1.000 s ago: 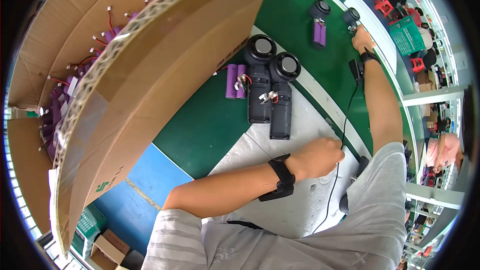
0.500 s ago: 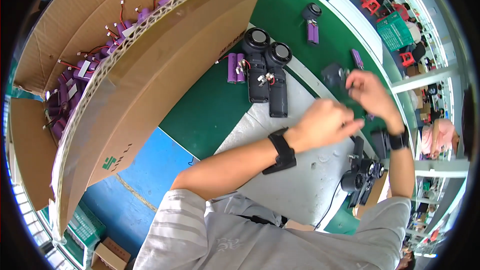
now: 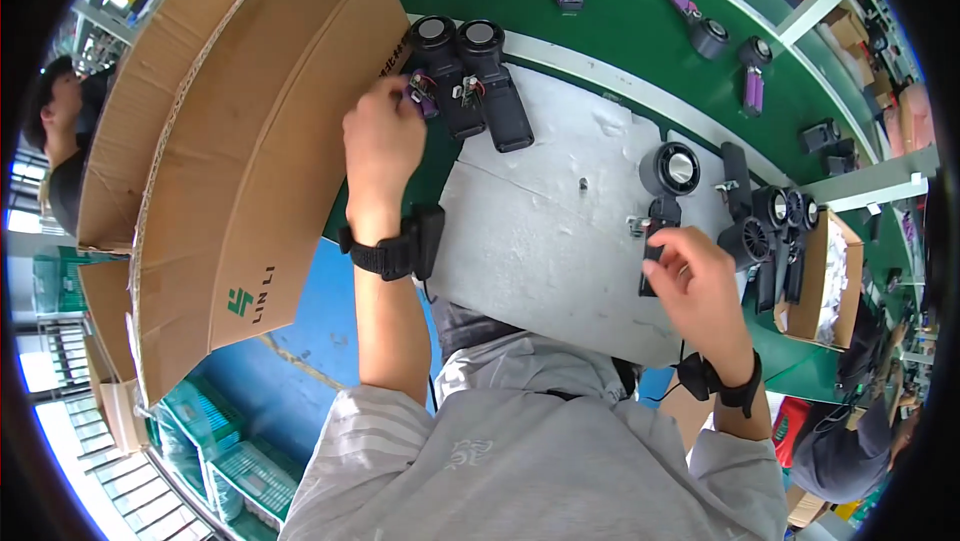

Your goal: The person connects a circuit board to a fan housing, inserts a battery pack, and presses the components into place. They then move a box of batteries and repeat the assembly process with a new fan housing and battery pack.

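Note:
My left hand (image 3: 385,136) is beside the cardboard box, its fingers closed on a purple battery pack (image 3: 424,99) with thin wires. Right next to it, two black handheld fans (image 3: 463,106) (image 3: 508,116) lie side by side, wiring exposed near their necks. My right hand (image 3: 697,276) curls over the handle of another black handheld fan (image 3: 671,170) on the white board (image 3: 560,231). That fan's round head points away from me, and a small connector sticks out beside its handle. My fingers and palm partly hide the handle.
A tall cardboard box (image 3: 250,161) stands at left. More fans (image 3: 775,226) and a small open carton (image 3: 830,281) are at right. On the green surface (image 3: 630,31) beyond the pale rail lie several fans and purple packs. Other people are at the edges.
My right hand has come back from the green surface, and a fan now lies under it on the white board. My left hand has moved left to the battery pack. The view has shifted.

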Demonstrator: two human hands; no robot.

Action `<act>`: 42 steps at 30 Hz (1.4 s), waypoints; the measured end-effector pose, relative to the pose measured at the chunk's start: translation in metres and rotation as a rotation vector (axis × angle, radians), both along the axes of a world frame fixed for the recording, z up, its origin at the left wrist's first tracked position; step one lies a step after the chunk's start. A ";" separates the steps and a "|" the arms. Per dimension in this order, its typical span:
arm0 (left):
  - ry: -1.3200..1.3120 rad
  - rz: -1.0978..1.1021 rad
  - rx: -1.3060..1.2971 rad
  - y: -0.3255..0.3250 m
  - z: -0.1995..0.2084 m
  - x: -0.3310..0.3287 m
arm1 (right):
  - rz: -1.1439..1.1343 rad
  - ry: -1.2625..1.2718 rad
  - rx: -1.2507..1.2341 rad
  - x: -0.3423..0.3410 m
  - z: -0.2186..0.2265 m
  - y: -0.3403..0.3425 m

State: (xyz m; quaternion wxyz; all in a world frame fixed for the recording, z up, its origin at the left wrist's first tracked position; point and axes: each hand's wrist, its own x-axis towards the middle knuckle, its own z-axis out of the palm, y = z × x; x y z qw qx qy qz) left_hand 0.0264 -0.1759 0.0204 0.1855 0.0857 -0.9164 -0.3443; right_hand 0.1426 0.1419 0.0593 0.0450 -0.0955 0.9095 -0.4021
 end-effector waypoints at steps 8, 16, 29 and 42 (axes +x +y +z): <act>-0.328 0.122 -0.288 0.002 -0.012 -0.009 | 0.009 0.136 -0.104 -0.002 -0.043 0.027; -0.383 0.157 -0.322 -0.012 -0.017 -0.020 | 0.029 0.089 -0.323 -0.007 -0.063 0.040; -0.388 -0.222 0.796 -0.003 0.038 0.058 | -0.114 0.077 -0.630 -0.006 -0.075 0.052; -0.123 -1.041 0.130 0.199 0.018 0.074 | -0.135 0.088 -1.058 0.000 -0.072 0.045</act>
